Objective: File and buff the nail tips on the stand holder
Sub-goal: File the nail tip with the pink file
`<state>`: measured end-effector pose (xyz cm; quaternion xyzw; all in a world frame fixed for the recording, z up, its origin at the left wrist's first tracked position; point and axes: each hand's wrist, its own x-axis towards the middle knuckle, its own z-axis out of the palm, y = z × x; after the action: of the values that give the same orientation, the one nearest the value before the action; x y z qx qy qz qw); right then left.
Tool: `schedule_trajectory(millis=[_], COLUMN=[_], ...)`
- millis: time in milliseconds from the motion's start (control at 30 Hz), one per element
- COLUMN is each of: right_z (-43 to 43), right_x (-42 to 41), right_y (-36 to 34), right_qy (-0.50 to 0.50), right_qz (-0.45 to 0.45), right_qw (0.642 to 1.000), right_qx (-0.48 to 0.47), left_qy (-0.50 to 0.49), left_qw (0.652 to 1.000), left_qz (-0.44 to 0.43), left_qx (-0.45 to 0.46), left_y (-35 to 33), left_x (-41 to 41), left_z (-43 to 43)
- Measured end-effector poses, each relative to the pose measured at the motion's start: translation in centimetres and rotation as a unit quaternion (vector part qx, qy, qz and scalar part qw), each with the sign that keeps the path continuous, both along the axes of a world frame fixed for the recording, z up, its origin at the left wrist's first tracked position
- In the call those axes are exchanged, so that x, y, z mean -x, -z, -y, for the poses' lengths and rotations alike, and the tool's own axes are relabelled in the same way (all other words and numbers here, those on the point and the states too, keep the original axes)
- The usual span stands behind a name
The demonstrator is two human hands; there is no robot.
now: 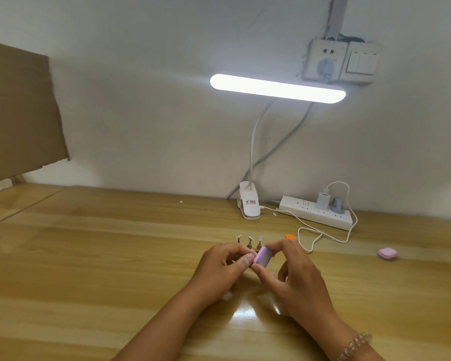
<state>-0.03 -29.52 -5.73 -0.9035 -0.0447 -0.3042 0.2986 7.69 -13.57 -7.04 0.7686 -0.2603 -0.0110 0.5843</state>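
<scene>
I read step as buffing | left hand (220,264) pinched one nail tip (250,255), just in front of stand holder (250,243) | right hand (297,274) gripped pink buffer block (263,257), touching tip | next, my call: short light strokes, firm pinch

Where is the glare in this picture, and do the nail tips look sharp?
Head view: the lamp bar is blown out to plain white; its reflection glares on the table at lower centre; the nail tips are small and soft, with little detail.
</scene>
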Motion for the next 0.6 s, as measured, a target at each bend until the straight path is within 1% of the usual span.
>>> schedule_trajectory(millis=[233, 367, 467, 500, 600], right_z=[0.02, 0.41, -0.05, -0.20, 0.42], right_x=[-0.02, -0.28, 0.18, 0.24, -0.42], right_y=[-0.06, -0.08, 0.01, -0.04, -0.15], right_qy=[-0.004, 0.014, -0.009, -0.019, 0.003], right_qz=[-0.005, -0.007, 0.005, 0.003, -0.017], right_qw=[1.000, 1.000, 1.000, 1.000, 0.999], right_qx=[0.001, -0.025, 0.025, 0.024, -0.035], left_qy=[0.000, 0.010, 0.016, 0.016, 0.012], left_qw=[1.000, 1.000, 0.999, 0.999, 0.999], left_qz=[0.005, 0.014, 0.014, 0.013, 0.019], left_qx=[-0.003, -0.023, -0.030, -0.030, -0.039], left_y=[-0.11, -0.22, -0.29, -0.33, -0.37], left_x=[0.09, 0.23, 0.34, 0.36, 0.40], left_z=[-0.07, -0.11, -0.17, -0.17, -0.12])
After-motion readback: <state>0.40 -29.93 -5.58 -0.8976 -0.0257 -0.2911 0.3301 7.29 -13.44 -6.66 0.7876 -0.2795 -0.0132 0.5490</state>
